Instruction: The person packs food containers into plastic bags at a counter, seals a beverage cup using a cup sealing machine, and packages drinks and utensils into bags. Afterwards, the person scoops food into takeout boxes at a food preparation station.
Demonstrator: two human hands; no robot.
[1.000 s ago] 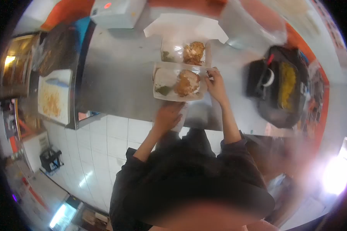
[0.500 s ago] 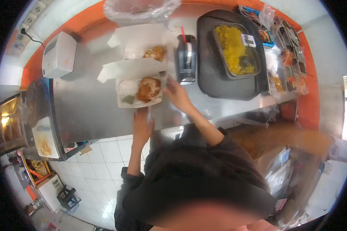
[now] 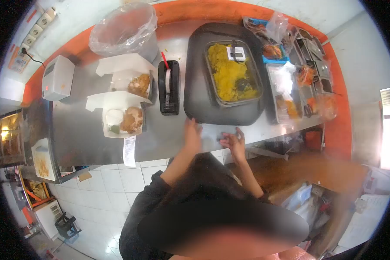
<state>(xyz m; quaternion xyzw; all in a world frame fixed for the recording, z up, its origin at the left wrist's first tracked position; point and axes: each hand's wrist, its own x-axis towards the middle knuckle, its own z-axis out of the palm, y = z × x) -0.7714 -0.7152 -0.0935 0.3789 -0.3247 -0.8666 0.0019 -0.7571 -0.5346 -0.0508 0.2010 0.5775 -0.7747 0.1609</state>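
Note:
My left hand [image 3: 193, 135] is over the counter's front part, at the lower left corner of a black tray [image 3: 195, 102]; its fingers look loosely apart, though motion blurs them. To its right, my right hand [image 3: 234, 144] hovers near the counter's front edge, fingers half curled and apart, with nothing clearly held. On the tray rests a clear tub of yellow food [image 3: 223, 71]. Left of it lies a black tape dispenser [image 3: 169, 89] with a red stick. Farther left stand two open white boxes: a nearer box [image 3: 117, 102] with rice and fried food, and a farther box [image 3: 121, 65].
A paper slip [image 3: 129, 151] hangs over the counter's front edge below the nearer box. A plastic-lined bin [image 3: 130, 32] stands behind the boxes. At the left is a white device [image 3: 58, 80]; packs and containers [image 3: 286, 93] crowd the right end.
Both hands have left the nearer food box and moved right, toward the tray's front. The paper slip now shows plainly. The whole view has shifted, so counter items appear farther left.

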